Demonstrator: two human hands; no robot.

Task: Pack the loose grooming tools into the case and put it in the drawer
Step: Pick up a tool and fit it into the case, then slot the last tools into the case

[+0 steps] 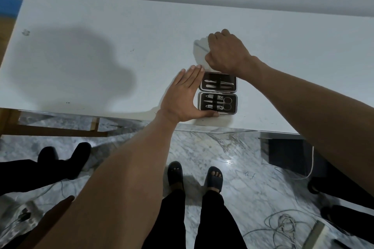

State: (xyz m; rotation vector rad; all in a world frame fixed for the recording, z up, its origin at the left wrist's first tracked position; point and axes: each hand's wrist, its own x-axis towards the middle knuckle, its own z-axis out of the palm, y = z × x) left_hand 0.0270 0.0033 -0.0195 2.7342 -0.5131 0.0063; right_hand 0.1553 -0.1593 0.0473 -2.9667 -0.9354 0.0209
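A black grooming case (217,94) lies open near the front edge of the white table (101,36). Both halves hold metal tools under straps: tweezers-like pieces in the far half, clippers and small scissors (226,103) in the near half. My left hand (182,97) lies flat against the case's left side, thumb along its near edge, holding nothing. My right hand (227,51) is just beyond the case, knuckles up. Its fingers curl down onto one end of a thin metal tool (200,45) that lies on the table. The fingertips are hidden.
The table's front edge runs just below the case. Under the table at the right stands a dark box (285,154) with a cord beside it. Cables (283,226) lie on the marble floor. My feet (194,176) and other people's legs (50,166) are close by.
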